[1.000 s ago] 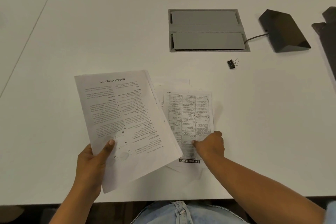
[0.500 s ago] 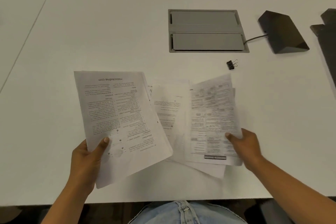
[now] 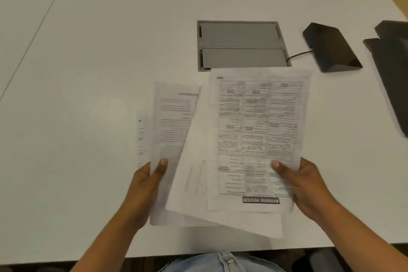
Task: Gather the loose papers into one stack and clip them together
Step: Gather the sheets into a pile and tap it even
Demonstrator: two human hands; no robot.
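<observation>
Over the white desk (image 3: pixel 88 51), fanned white printed paper sheets (image 3: pixel 254 134) are held: the left hand (image 3: pixel 148 185) grip is clamped on the 9 o'clock sheets, the right hand (image 3: pixel 309 187) grip on the 3 o'clock sheets.

the single head view looks steeply down and forward, from close above the white table (image 3: pixel 88 73).

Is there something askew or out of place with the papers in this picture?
Yes. The grid-printed sheets in the right hand lie tilted across the text sheets in the left hand. The edges do not line up, and loose corners stick out at the bottom, so the papers are fanned and not yet one square stack.
</observation>
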